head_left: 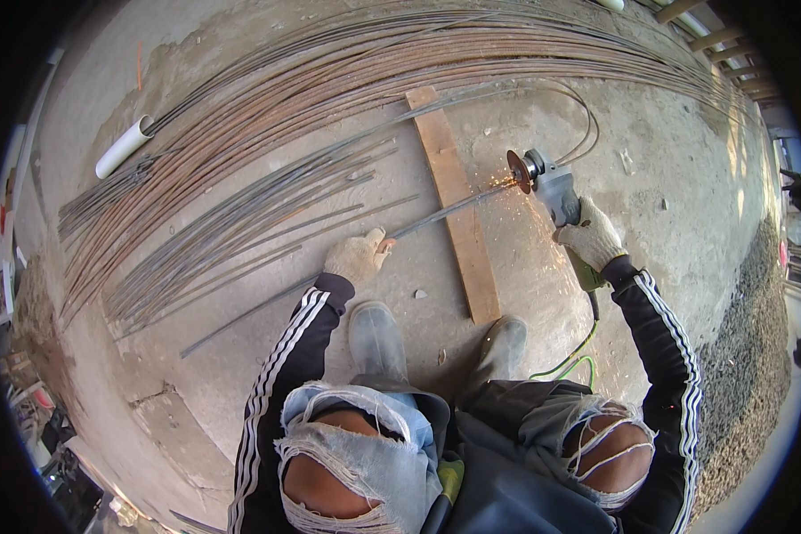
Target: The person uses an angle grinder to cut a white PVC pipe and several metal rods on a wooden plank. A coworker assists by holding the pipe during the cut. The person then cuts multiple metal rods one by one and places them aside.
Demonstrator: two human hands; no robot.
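My left hand (356,255), in a pale knit work glove, is closed around a thin bundle of steel rods (436,216). They slant up to the right across a wooden plank (454,200) on the floor. My gloved right hand (594,236) grips an angle grinder (557,192) by its body. The grinder's reddish-brown disc (520,172) meets the rods just past the plank, and orange sparks fly from that spot. How many rods lie in my left grip, I cannot tell.
Long rusty rebars (329,76) curve across the far floor. Shorter rods (240,222) lie at the left, near a white pipe (123,148). A green cord (581,349) trails from the grinder beside my boots (376,334). Gravel (748,356) is heaped at the right.
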